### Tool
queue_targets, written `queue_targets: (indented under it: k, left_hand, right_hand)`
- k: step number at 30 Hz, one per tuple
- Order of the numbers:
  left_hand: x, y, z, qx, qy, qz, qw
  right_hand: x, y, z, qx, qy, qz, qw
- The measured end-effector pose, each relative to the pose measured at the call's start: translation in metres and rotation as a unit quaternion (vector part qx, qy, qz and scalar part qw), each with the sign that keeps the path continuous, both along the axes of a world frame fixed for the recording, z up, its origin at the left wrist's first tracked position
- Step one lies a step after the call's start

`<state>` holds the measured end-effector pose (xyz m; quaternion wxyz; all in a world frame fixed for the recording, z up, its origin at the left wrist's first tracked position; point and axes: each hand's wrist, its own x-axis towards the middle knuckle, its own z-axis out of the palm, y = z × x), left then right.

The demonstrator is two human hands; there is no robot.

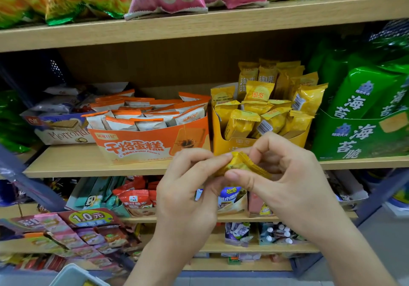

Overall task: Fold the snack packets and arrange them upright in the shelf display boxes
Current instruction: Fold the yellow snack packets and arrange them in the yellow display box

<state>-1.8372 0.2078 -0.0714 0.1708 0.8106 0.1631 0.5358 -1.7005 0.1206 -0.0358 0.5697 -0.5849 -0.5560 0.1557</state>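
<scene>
Left hand [186, 188] and right hand [292, 175] pinch one small yellow packet [242, 163] in front of the shelf [88, 163]
The packet is crumpled, and its crimped end shows between the curled fingers. Just behind it, partly hidden by the hands, stands the yellow display box [219, 139] of upright packets, between an orange box [150, 146] and a green box [363, 139]

Crumpled yellow packet [240, 163] held before yellow display box [221, 146] holding upright packets [259, 90].
</scene>
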Motion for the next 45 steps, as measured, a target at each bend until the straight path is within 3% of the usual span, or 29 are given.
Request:
queue_targets:
  k: [2, 5, 9, 15, 20, 25, 29, 33, 40, 45]
  left_hand:
    - [-0.001, 0.000, 0.003, -0.083, -0.031, -0.031, 0.996]
    - [-0.004, 0.002, 0.007, -0.238, -0.081, -0.098, 0.963]
    - [-0.004, -0.002, 0.012, -0.283, -0.097, -0.144, 0.943]
    - [0.009, -0.015, 0.020, -0.229, 0.157, -0.139, 0.951]
    - [0.019, -0.019, 0.016, -0.163, 0.166, -0.127, 0.964]
    - [0.033, -0.013, 0.010, -0.215, 0.170, -0.192, 0.942]
    - [0.053, 0.015, -0.013, -0.018, 0.151, -0.001, 0.988]
    - [0.084, 0.028, -0.025, 0.102, 0.248, 0.117, 0.956]
    - [0.103, 0.027, -0.017, 0.148, 0.262, 0.242, 0.922]
    - [0.096, 0.024, -0.023, 0.158, 0.233, 0.226, 0.933]
  right_hand:
    - [0.002, -0.001, 0.002, -0.003, 0.006, 0.033, 0.999]
    - [0.009, -0.003, 0.004, -0.049, 0.031, 0.098, 0.993]
    - [0.012, -0.004, 0.006, -0.053, 0.059, 0.118, 0.990]
    - [0.009, -0.008, 0.010, 0.025, 0.136, 0.041, 0.990]
    - [0.016, -0.015, 0.006, -0.015, 0.099, 0.041, 0.994]
    - [0.034, -0.027, 0.004, 0.023, 0.072, -0.049, 0.996]
    - [0.073, -0.036, -0.001, 0.047, 0.040, -0.106, 0.992]
    - [0.095, -0.033, -0.007, 0.008, 0.026, -0.076, 0.997]
    - [0.116, -0.026, -0.013, 0.008, 0.025, -0.025, 0.999]
    - [0.124, -0.022, -0.015, 0.014, 0.029, 0.006, 0.999]
